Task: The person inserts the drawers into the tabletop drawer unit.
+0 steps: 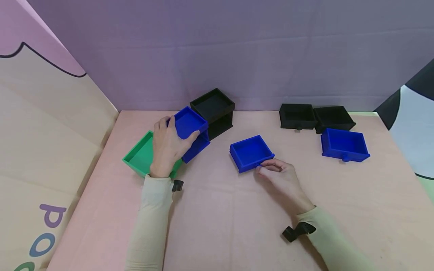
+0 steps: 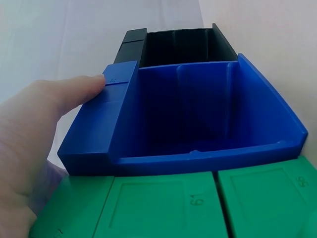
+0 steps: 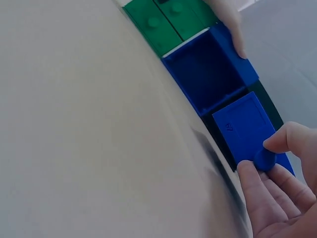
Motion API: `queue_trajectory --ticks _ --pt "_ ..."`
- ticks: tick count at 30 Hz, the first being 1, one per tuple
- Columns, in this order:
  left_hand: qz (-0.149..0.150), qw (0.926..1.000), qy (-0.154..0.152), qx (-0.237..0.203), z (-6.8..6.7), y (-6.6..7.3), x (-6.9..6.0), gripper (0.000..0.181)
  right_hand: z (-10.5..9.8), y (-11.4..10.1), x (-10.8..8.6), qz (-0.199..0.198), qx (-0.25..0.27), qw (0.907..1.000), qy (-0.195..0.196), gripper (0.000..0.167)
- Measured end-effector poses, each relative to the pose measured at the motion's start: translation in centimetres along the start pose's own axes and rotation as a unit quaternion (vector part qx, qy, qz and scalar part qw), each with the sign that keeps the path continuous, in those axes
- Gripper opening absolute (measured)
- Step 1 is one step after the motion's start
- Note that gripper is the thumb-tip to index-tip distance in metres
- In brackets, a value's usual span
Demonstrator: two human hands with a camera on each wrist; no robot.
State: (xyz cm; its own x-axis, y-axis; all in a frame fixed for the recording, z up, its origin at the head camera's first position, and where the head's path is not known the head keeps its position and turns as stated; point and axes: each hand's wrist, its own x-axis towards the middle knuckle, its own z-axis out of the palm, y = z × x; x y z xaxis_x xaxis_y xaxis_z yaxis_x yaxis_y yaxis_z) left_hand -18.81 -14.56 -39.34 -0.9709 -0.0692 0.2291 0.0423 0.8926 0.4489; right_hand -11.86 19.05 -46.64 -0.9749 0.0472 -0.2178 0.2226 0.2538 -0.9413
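A blue drawer [image 1: 252,150], likely light and stiff, is pinched suitably at its knob [image 3: 265,158] by the right hand [image 1: 283,178]. A blue case [image 1: 190,122] is gripped by the left hand [image 1: 166,148].

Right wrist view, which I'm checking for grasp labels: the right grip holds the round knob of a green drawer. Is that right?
The colour is wrong: the right wrist view shows that the drawer is blue, not green. The right grip does hold its round knob.
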Motion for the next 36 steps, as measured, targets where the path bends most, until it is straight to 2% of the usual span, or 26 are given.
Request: queue_trajectory --ticks 15,24,36 --pt "-0.003 1.0000 0.002 0.009 -0.1 0.0 0.0 0.097 3.3 -0.5 0.1 0.008 -0.011 0.9999 -0.008 0.025" --pt "-0.003 0.9999 -0.002 0.011 0.1 0.1 0.0 0.097 4.3 -0.6 -0.1 0.007 0.011 0.9999 -0.002 0.026" --pt "-0.002 0.9999 0.003 0.013 0.1 0.0 -0.1 0.097 6.3 -0.8 0.3 -0.007 0.019 0.9996 -0.021 0.025"
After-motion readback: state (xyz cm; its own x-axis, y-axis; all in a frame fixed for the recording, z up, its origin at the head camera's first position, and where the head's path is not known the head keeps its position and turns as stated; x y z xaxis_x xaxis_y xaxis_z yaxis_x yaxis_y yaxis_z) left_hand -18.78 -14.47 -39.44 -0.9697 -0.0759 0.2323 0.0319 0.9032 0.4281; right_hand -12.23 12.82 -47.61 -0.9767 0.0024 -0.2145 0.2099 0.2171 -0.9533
